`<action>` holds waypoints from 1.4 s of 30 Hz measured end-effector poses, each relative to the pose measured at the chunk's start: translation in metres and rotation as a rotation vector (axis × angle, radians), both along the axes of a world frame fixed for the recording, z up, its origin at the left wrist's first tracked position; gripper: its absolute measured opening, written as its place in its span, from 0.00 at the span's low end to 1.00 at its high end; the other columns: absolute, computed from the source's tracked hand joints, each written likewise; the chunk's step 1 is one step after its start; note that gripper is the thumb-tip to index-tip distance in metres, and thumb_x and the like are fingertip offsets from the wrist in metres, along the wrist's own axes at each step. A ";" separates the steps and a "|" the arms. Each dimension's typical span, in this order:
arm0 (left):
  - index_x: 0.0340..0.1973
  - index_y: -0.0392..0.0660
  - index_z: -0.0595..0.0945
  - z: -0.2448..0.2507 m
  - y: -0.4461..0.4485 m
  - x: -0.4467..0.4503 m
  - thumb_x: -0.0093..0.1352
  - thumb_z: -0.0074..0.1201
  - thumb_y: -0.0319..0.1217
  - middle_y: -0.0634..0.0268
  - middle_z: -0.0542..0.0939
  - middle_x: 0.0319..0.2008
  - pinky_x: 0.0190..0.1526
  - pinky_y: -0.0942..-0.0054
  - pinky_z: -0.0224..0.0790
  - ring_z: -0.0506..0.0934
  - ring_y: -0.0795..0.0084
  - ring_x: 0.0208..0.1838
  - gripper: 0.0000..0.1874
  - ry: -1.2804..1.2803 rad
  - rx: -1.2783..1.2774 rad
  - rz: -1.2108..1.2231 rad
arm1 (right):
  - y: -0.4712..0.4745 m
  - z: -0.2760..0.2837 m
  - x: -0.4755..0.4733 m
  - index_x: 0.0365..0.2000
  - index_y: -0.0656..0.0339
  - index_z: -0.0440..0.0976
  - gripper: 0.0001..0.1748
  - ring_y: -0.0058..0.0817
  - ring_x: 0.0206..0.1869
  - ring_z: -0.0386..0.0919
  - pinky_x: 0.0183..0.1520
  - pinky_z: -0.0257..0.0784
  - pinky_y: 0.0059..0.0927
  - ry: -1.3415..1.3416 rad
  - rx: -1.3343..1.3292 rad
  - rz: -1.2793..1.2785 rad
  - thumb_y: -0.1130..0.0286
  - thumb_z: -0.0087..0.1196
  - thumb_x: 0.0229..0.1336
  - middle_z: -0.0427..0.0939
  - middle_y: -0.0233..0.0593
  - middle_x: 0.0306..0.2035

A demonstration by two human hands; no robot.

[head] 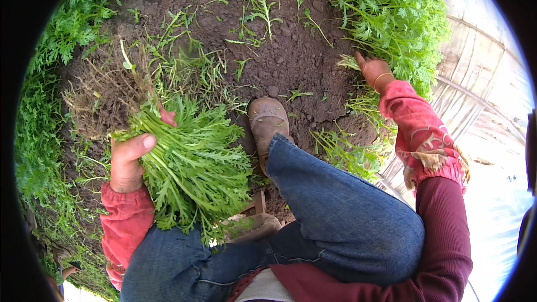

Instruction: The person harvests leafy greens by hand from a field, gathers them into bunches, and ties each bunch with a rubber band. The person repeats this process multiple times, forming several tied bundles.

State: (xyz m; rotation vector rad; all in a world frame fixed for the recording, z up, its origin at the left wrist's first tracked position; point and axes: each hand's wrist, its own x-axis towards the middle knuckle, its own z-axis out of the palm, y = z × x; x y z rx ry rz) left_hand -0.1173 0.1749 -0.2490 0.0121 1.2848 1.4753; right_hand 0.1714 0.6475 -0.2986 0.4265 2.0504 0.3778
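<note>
My left hand (pixel 130 157) grips a thick bunch of leafy greens (pixel 197 163), which look like garland chrysanthemum. Its tangled, soil-covered roots (pixel 105 96) point up and away from me, and the leaves hang over my left thigh. To the right, my right hand (pixel 374 71) is closed around a small bundle of pale stems (pixel 349 62) at the edge of a standing patch of the same greens (pixel 390 21). The leaf end of that bundle merges with the patch, so I cannot tell which leaves belong to it.
Loose plants (pixel 264 12) lie scattered over brown soil (pixel 293 58). My boot (pixel 268 121) stands between my hands. More greens (pixel 37 117) grow at left. Plastic sheeting (pixel 474 58) borders the right side. A wooden stool (pixel 260 228) shows below me. Another person's hand (pixel 69 272) appears lower left.
</note>
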 end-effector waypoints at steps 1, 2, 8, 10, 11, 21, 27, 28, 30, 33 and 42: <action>0.50 0.36 0.70 0.001 -0.002 0.001 0.51 0.59 0.43 0.60 0.77 0.38 0.67 0.56 0.50 0.73 0.62 0.48 0.35 -0.001 -0.011 0.010 | 0.003 0.000 -0.011 0.47 0.62 0.74 0.18 0.45 0.51 0.76 0.50 0.74 0.42 -0.073 -0.013 -0.040 0.75 0.47 0.55 0.76 0.51 0.48; 0.50 0.35 0.71 -0.001 -0.004 0.000 0.51 0.60 0.42 0.58 0.78 0.39 0.66 0.55 0.53 0.74 0.61 0.48 0.34 0.002 0.011 0.016 | 0.005 0.000 -0.021 0.47 0.62 0.75 0.18 0.45 0.48 0.77 0.48 0.75 0.42 -0.146 -0.026 -0.079 0.74 0.49 0.55 0.78 0.50 0.45; 0.49 0.33 0.74 -0.002 0.000 0.000 0.52 0.60 0.38 0.54 0.81 0.40 0.64 0.54 0.58 0.77 0.59 0.47 0.32 0.016 0.060 0.027 | 0.022 -0.011 -0.023 0.39 0.66 0.78 0.21 0.48 0.43 0.79 0.45 0.75 0.43 -0.246 -0.056 -0.278 0.62 0.63 0.47 0.80 0.53 0.38; 0.49 0.33 0.75 -0.003 -0.001 -0.001 0.52 0.60 0.38 0.54 0.81 0.40 0.64 0.54 0.58 0.77 0.59 0.47 0.31 0.016 0.063 0.027 | 0.024 -0.006 -0.021 0.39 0.66 0.78 0.21 0.48 0.42 0.80 0.45 0.74 0.43 -0.290 -0.194 -0.206 0.61 0.63 0.47 0.80 0.54 0.37; 0.48 0.33 0.75 -0.003 -0.001 0.000 0.52 0.60 0.38 0.55 0.81 0.40 0.64 0.54 0.58 0.77 0.59 0.47 0.30 0.009 0.063 0.038 | 0.026 -0.003 -0.020 0.39 0.66 0.78 0.21 0.48 0.41 0.80 0.44 0.74 0.44 -0.311 -0.263 -0.169 0.61 0.63 0.47 0.80 0.54 0.37; 0.52 0.35 0.71 -0.001 0.000 0.000 0.52 0.60 0.41 0.58 0.79 0.40 0.65 0.56 0.53 0.74 0.59 0.51 0.35 -0.019 -0.008 -0.017 | 0.027 -0.018 0.034 0.32 0.65 0.79 0.19 0.49 0.39 0.79 0.44 0.75 0.42 0.041 0.029 -0.360 0.65 0.66 0.36 0.80 0.55 0.35; 0.48 0.33 0.76 -0.008 0.001 0.000 0.52 0.61 0.37 0.54 0.80 0.41 0.60 0.58 0.62 0.77 0.58 0.49 0.30 -0.018 0.055 0.036 | 0.053 -0.013 0.041 0.32 0.66 0.79 0.22 0.44 0.39 0.81 0.42 0.77 0.37 0.048 -0.143 -0.488 0.62 0.67 0.35 0.81 0.53 0.33; 0.48 0.33 0.76 -0.006 -0.002 0.000 0.52 0.61 0.37 0.54 0.80 0.41 0.60 0.58 0.62 0.77 0.59 0.48 0.30 -0.023 0.033 0.039 | 0.040 0.003 0.020 0.36 0.67 0.78 0.29 0.43 0.42 0.80 0.45 0.76 0.38 -0.105 -0.105 -0.484 0.56 0.70 0.34 0.80 0.53 0.37; 0.47 0.34 0.76 -0.005 -0.002 -0.001 0.52 0.60 0.38 0.55 0.80 0.41 0.61 0.58 0.61 0.77 0.59 0.48 0.30 -0.040 0.012 0.042 | 0.029 0.013 0.030 0.39 0.69 0.77 0.34 0.46 0.44 0.79 0.47 0.74 0.38 -0.041 -0.064 -0.515 0.54 0.71 0.33 0.80 0.53 0.40; 0.47 0.34 0.76 -0.005 0.001 0.000 0.52 0.60 0.38 0.55 0.80 0.40 0.60 0.58 0.61 0.77 0.60 0.47 0.29 -0.025 0.034 0.044 | 0.002 0.031 0.021 0.45 0.69 0.75 0.42 0.47 0.51 0.76 0.53 0.72 0.39 -0.198 0.025 -0.566 0.47 0.71 0.33 0.77 0.53 0.47; 0.48 0.33 0.76 -0.006 0.003 0.001 0.52 0.62 0.37 0.54 0.80 0.41 0.60 0.58 0.62 0.77 0.59 0.49 0.30 -0.015 0.039 0.053 | 0.002 0.010 0.054 0.38 0.68 0.79 0.18 0.49 0.46 0.78 0.49 0.74 0.41 -0.127 0.043 -0.517 0.66 0.56 0.49 0.79 0.56 0.41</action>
